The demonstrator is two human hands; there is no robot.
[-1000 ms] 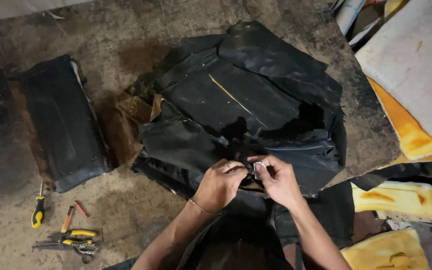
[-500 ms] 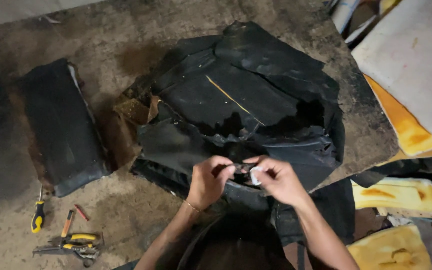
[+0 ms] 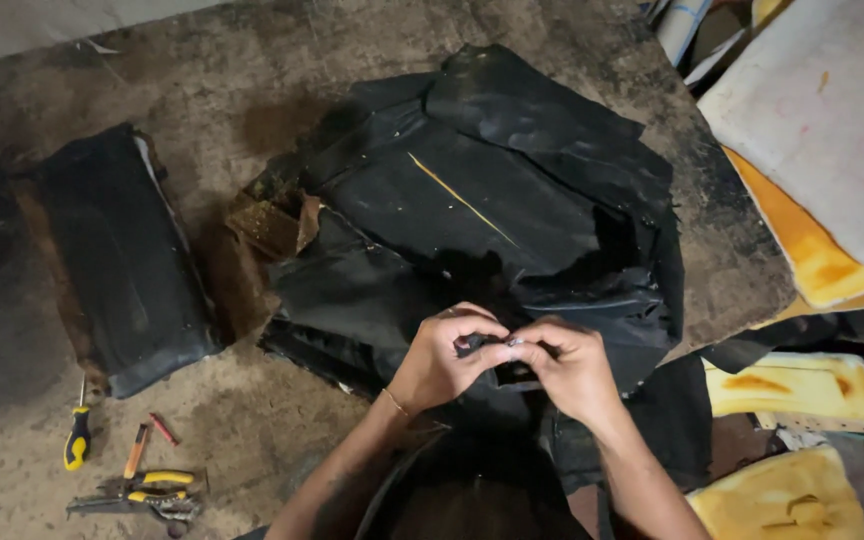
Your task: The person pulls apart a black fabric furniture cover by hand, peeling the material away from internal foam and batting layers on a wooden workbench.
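Note:
A large crumpled black seat cover (image 3: pixel 472 200) with a thin yellow line on it lies on the stained floor. My left hand (image 3: pixel 442 355) and my right hand (image 3: pixel 567 365) meet at its near edge. Both pinch the same fold of black material between thumb and fingers. A small shiny object shows between my fingertips; I cannot tell what it is. A thin bracelet sits on my left wrist. Torn brown backing (image 3: pixel 272 220) sticks out at the cover's left side.
A separate black padded piece (image 3: pixel 117 260) lies to the left. A screwdriver (image 3: pixel 77 440), pliers (image 3: pixel 147 492) and small red-handled tools lie at the lower left. Yellow foam cushions (image 3: pixel 797 385) and a pale foam slab (image 3: pixel 832 110) are stacked on the right.
My hands have drawn closer together on the cover's near edge. The view has shifted slightly.

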